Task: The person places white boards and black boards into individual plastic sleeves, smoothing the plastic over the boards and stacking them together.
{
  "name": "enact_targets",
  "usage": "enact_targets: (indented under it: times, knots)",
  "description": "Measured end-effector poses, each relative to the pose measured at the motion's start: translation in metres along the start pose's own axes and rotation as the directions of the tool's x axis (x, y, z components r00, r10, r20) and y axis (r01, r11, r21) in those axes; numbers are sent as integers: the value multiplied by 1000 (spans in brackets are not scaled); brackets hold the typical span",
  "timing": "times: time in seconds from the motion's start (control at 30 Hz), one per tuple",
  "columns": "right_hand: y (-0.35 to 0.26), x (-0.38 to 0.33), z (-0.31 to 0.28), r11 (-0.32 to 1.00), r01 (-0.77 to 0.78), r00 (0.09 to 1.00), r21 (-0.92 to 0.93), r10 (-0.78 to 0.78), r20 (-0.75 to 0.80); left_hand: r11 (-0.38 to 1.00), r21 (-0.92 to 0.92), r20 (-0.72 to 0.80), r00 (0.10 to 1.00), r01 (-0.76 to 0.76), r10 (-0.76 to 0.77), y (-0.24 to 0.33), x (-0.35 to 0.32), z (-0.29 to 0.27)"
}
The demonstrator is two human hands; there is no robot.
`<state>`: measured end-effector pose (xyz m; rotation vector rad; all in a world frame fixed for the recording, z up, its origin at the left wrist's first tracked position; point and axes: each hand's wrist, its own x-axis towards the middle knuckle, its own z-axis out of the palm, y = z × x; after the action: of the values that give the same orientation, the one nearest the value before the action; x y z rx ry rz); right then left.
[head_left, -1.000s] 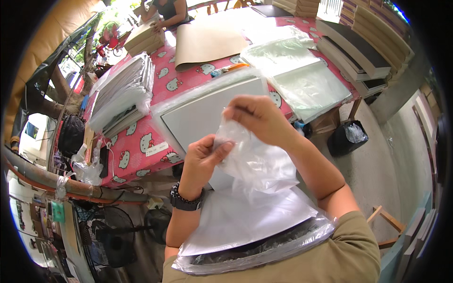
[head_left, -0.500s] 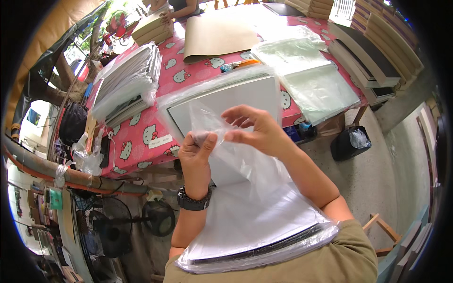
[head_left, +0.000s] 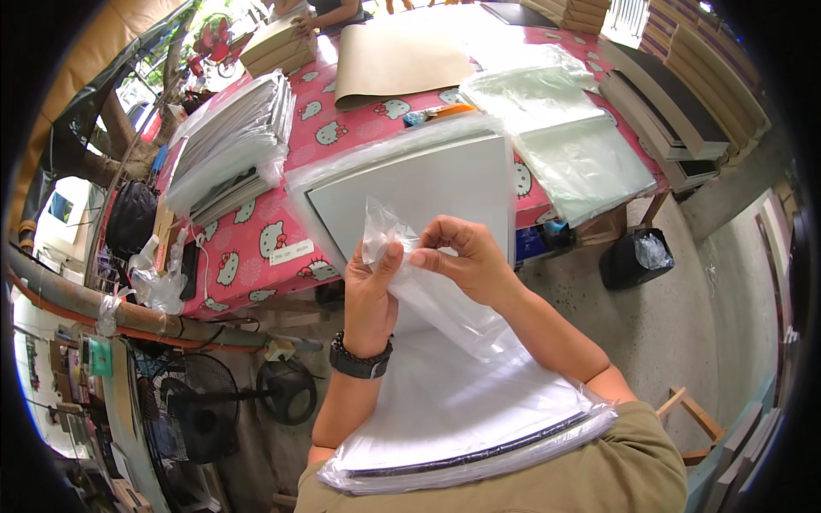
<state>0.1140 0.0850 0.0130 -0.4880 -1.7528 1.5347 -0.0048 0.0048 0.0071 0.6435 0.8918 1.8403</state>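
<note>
A crumpled clear plastic bag (head_left: 449, 312) hangs between my two hands over my lap. My left hand (head_left: 372, 295) is closed on its bunched upper end, thumb pressed against the fingers. Close by on the right, my right hand (head_left: 466, 261) pinches the same film between thumb and curled fingers. Below lies a flat white plastic-wrapped stack (head_left: 462, 402) with a dark strip along its near edge, resting against my body. Just beyond my hands, a grey board in a clear sleeve (head_left: 428, 175) lies at the table's near edge.
The table has a pink patterned cover (head_left: 333, 132). It carries a plastic-wrapped stack (head_left: 235, 145), a beige sheet (head_left: 402, 64), clear sleeves (head_left: 581, 158) and dark-topped boards (head_left: 667, 98). A black bin (head_left: 637, 261) and fans (head_left: 286, 392) stand below. Another person's hand (head_left: 304, 26) is at the far left.
My right hand has moved down and closed its fingers on the film near my left hand. The bag's upper end is more gathered and stands up above my left hand.
</note>
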Motion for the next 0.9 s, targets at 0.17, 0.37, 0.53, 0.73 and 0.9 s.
enact_targets:
  times: [0.17,0.37,0.53,0.73,0.9]
  knots:
    - [-4,0,1,1000,12,1000,0,-12,13,997,-12,-10,997,71,-72,7,-1,16]
    - [-3,-1,1,883,260,961,-390,-276,16,992,112,-38,998,56,-52,1,-1,3]
    - [-6,-1,2,733,351,906,-583,-422,15,998,52,-29,999,43,-42,5,-7,7]
    - [8,6,-20,997,-39,973,-71,22,-232,951,-282,8,991,128,-132,9,-9,-1]
    - [7,1,-15,969,46,943,243,-122,311,996,-73,-36,998,53,-56,4,-4,0]
